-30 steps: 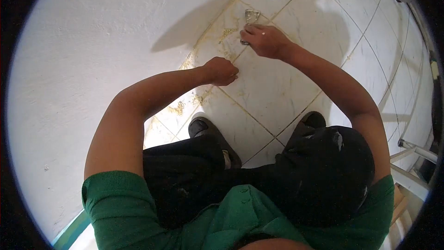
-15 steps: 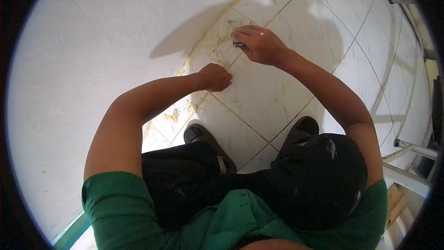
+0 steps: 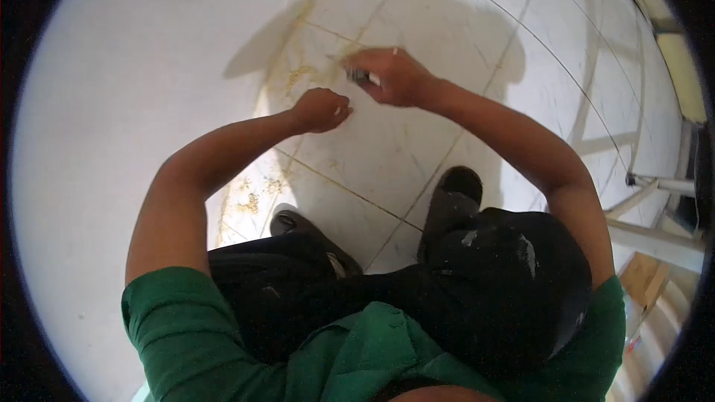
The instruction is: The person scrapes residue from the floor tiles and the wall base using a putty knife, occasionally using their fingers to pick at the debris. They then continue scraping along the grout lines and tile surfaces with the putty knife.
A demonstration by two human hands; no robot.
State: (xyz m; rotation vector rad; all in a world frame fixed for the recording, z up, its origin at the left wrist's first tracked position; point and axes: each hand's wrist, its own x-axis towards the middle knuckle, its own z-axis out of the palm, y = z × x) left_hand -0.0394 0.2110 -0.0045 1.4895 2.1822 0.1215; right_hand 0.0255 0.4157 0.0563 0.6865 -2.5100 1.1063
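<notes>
My right hand is closed round a small tool with a dark and pale handle, its thin blade blurred and low over the floor tiles. Lower and to the left, my left hand has its fingers curled in; whether anything small is between them is hidden. Tan residue marks the white tiled floor beside the hands, along the base of the white wall. More crumbly residue lies near my left foot.
My sandalled feet rest on the tiles below the hands. At the right are the metal legs of a ladder-like frame and a wooden piece. My shadow covers part of the floor and wall.
The camera view has shifted, so floor and hands appear further left. The tool is still in my right hand, which has moved slightly along the floor; my left hand remains curled.
</notes>
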